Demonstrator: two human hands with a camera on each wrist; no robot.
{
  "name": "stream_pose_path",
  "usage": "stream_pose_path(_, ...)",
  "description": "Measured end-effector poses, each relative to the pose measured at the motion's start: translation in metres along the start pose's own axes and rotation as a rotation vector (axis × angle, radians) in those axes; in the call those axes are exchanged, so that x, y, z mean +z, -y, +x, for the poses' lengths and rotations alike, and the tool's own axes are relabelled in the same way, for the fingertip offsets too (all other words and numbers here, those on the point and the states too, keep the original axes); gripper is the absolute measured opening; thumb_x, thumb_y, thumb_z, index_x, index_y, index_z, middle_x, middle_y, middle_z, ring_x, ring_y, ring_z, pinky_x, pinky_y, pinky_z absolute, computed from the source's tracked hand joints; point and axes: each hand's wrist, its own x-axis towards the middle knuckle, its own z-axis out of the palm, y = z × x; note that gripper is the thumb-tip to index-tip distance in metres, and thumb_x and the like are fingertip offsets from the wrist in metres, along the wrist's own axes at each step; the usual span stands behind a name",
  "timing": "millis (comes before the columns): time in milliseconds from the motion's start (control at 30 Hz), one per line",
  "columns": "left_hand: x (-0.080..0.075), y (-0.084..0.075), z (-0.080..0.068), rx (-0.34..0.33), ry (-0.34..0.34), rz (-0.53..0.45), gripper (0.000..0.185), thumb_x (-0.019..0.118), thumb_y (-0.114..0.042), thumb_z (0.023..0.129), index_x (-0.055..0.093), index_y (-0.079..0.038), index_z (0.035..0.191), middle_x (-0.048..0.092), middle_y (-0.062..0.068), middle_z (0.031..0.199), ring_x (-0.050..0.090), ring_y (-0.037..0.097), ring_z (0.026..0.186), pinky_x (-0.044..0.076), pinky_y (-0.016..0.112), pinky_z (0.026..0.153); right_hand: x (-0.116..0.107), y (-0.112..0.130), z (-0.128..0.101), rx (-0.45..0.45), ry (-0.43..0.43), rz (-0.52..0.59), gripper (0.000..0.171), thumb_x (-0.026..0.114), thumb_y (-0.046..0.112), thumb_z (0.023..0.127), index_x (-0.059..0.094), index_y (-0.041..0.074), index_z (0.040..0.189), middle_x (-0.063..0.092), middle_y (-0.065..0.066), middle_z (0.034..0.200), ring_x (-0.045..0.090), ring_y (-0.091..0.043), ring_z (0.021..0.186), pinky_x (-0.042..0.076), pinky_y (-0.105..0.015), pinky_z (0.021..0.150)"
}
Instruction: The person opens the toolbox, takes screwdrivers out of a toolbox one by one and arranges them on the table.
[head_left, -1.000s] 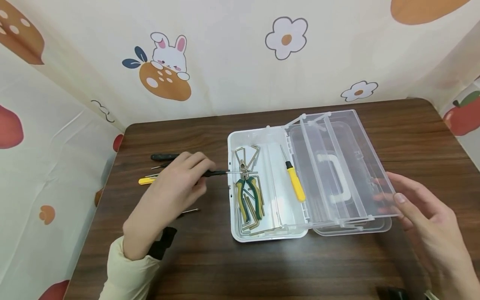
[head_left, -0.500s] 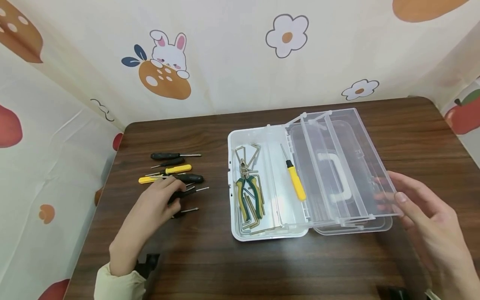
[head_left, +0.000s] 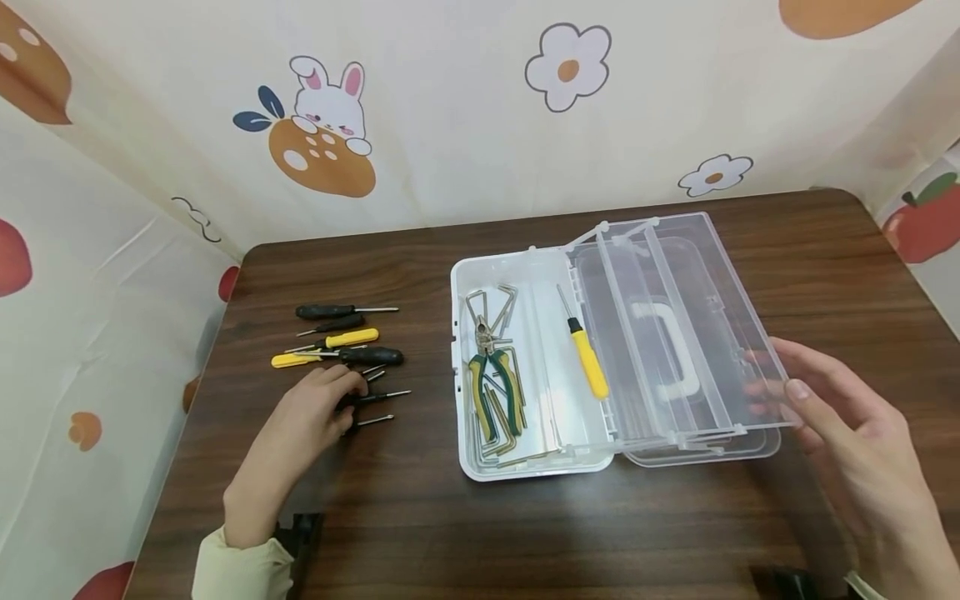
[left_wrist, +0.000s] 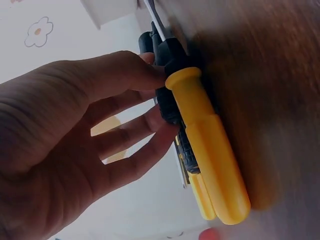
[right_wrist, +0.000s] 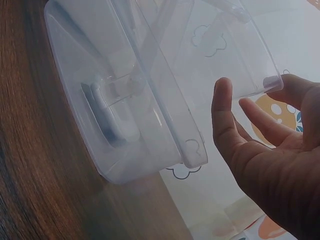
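Observation:
My left hand [head_left: 311, 408] is at the left of the table, thumb and fingertips around the black handle of a small screwdriver [head_left: 386, 395]. In the left wrist view a yellow-handled screwdriver [left_wrist: 212, 155] lies in front of that handle, close by the thumb. Just beyond the fingers are a larger black screwdriver [head_left: 371, 356] and several others. At the right, my right hand [head_left: 855, 433] holds the corner of the toolbox's clear tray [head_left: 720, 375], thumb on top and fingers beneath. The white toolbox [head_left: 455, 333] stands open between the hands.
Green-and-yellow pliers [head_left: 495, 392] lie in the toolbox over several hex keys [head_left: 506, 300]. A yellow screwdriver [head_left: 588, 358] lies beside them, near the hinge side. The clear lid with its white handle [head_left: 678, 350] is folded out under the tray. Patterned cloth [head_left: 450, 125] surrounds the table.
My left hand has gone from the toolbox's left edge back to the screwdriver pile. The black screwdriver it held over the toolbox lies among the others. My right hand has stayed on the tray.

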Motion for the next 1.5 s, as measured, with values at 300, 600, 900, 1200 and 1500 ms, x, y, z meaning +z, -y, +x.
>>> stream_pose_path(300, -0.002, -0.003, 0.0, -0.025, 0.023, 0.033, 0.033, 0.08, 0.012, 0.078, 0.07, -0.012, 0.097, 0.067, 0.001, 0.096, 0.061, 0.023, 0.091, 0.053, 0.043, 0.077, 0.008, 0.007, 0.001, 0.013, -0.024, -0.079, 0.048, 0.036, -0.016, 0.104, 0.035, -0.015, 0.153, 0.069, -0.015, 0.138, 0.075, -0.02, 0.107, 0.061, -0.026, 0.089)
stream_pose_path(600, -0.007, -0.012, 0.003, -0.036, 0.026, 0.072, 0.033, 0.081, 0.01, 0.08, 0.072, -0.012, 0.103, 0.068, 0.002, 0.102, 0.064, 0.027, 0.097, 0.056, 0.046, 0.077, 0.007, 0.008, 0.001, 0.015, -0.023, -0.077, 0.048, 0.036, -0.016, 0.105, 0.035, -0.014, 0.153, 0.068, -0.016, 0.138, 0.075, -0.02, 0.107, 0.061, -0.026, 0.089)
stream_pose_path(900, -0.027, -0.044, 0.039, 0.146, 0.001, 0.16, 0.03, 0.076, 0.01, 0.083, 0.072, -0.007, 0.107, 0.066, 0.006, 0.099, 0.061, 0.027, 0.09, 0.057, 0.042, 0.076, 0.007, 0.008, 0.002, 0.016, -0.022, -0.096, 0.049, 0.036, -0.016, 0.105, 0.035, -0.014, 0.153, 0.069, -0.014, 0.138, 0.074, -0.019, 0.107, 0.061, -0.025, 0.09)
stream_pose_path(1200, -0.045, -0.091, 0.074, 0.282, 0.066, 0.216, 0.034, 0.075, 0.003, 0.089, 0.073, -0.011, 0.12, 0.071, 0.007, 0.115, 0.064, 0.027, 0.103, 0.059, 0.041, 0.083, 0.002, 0.002, 0.001, 0.01, 0.0, -0.047, 0.05, 0.035, -0.017, 0.104, 0.035, -0.014, 0.154, 0.068, -0.016, 0.139, 0.074, -0.021, 0.109, 0.061, -0.027, 0.09)
stream_pose_path(1500, -0.051, -0.132, 0.104, 0.504, 0.13, 0.256, 0.042, 0.08, -0.006, 0.089, 0.07, -0.017, 0.128, 0.07, 0.005, 0.128, 0.063, 0.024, 0.116, 0.058, 0.038, 0.091, 0.005, 0.004, 0.001, 0.031, -0.014, -0.08, 0.049, 0.036, -0.015, 0.105, 0.035, -0.013, 0.154, 0.069, -0.014, 0.138, 0.075, -0.018, 0.108, 0.061, -0.026, 0.09)
